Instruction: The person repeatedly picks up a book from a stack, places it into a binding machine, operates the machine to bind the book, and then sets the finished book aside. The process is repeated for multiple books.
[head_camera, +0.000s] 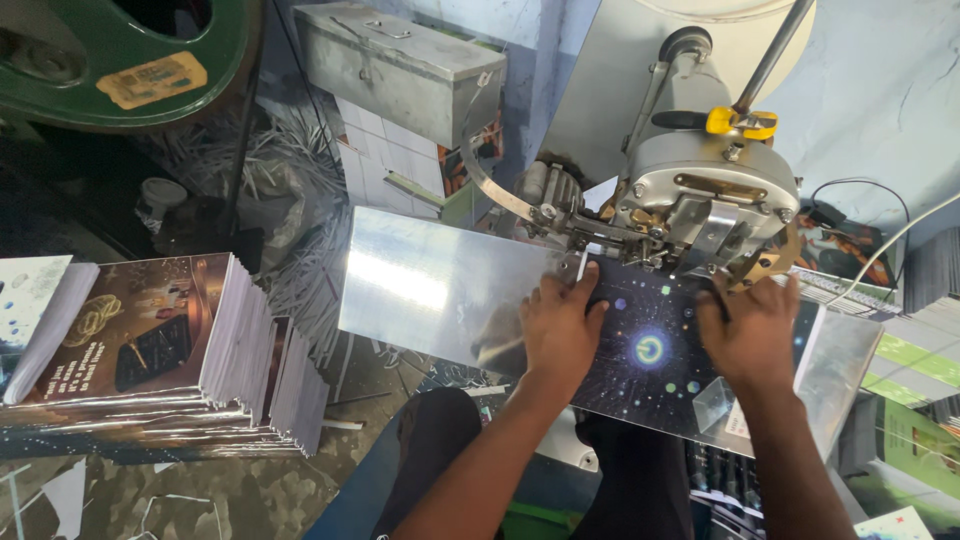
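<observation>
Dark glossy card, printed with stars and a glowing ring: that is the cover (650, 360) I have flat on the steel plate (430, 285), its far edge tucked under the head of the stitcher (700, 195). I judge it light, thin and a bit springy, slick on the polished metal, so it would slide or crease easily; pressing down on the flat face near the far edge looks the safest hold, not pinching a corner. My left hand (560, 325) lies palm down on the cover, fingers together and stretched toward the head, gripping nothing. My right hand (745, 335) is also spread flat on it, fingertips right at the machine's foot, holding nothing. A stack of books (170, 350) sits well apart to the left, and a metal box (400, 65) stands behind the plate.
</observation>
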